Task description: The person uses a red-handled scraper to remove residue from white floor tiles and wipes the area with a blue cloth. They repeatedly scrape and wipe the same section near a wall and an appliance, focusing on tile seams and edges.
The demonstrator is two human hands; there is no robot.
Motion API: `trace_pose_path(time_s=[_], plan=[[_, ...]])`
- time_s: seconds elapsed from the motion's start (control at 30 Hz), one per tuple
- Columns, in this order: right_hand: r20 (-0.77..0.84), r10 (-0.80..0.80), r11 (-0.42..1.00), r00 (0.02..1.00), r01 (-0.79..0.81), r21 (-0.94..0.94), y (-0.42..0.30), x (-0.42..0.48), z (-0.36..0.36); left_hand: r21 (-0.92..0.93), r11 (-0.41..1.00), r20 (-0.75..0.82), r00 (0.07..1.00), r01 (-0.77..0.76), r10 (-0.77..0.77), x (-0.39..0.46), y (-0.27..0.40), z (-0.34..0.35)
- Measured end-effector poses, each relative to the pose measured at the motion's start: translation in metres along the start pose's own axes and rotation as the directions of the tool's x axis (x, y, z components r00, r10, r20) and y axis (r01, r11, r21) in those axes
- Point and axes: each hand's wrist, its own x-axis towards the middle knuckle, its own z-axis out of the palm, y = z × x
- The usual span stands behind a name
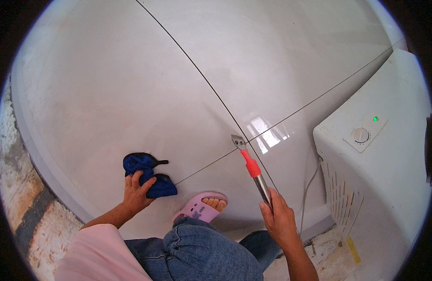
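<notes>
My left hand [138, 188] grips a bunched dark blue cloth [161, 188] with black trim and a short black loop. The cloth lies against pale glossy floor tiles [131, 98]. In my right hand [279, 217] is a floor scraper [251, 163] with a metal handle and a red collar. Its flat blade head points away from me, close to where two dark tile joints cross. Whether the blade touches the floor I cannot tell.
A white chest freezer [374, 168] with a dial [360, 135] and a lit green lamp stands at the right. A grey cable [308, 186] hangs beside it to the floor. My foot in a pink slipper [198, 207] rests between my hands. Rough, stained ground [43, 224] borders the tiles at left.
</notes>
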Motion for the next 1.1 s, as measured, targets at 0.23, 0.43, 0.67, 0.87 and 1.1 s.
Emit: trace_pose_path(time_s=[0.23,0.43,0.67,0.87,1.1], plan=[[-0.058,-0.031,0.999,0.998,0.030,-0.025,0.010,0.004,0.001,0.001,1.000,0.017,1.000,-0.007,0.007,0.012,0.009,-0.024],[-0.004,-0.040,0.991,0.999,0.040,0.126,0.017,0.032,0.005,-0.067,0.997,-0.026,0.999,0.033,-0.035,0.006,0.013,-0.019],[-0.096,-0.215,0.970,0.972,0.224,0.095,-0.112,0.129,0.002,-0.076,0.997,0.024,1.000,0.015,-0.014,0.004,0.007,-0.014],[-0.110,-0.257,0.965,0.960,0.261,0.019,-0.100,0.124,-0.012,-0.092,0.994,0.029,0.998,0.062,-0.060,0.010,0.011,-0.018],[-0.023,-0.055,0.995,0.998,0.057,0.078,-0.005,0.064,-0.011,-0.096,0.992,-0.003,0.996,0.087,-0.088,0.016,0.025,-0.028]])
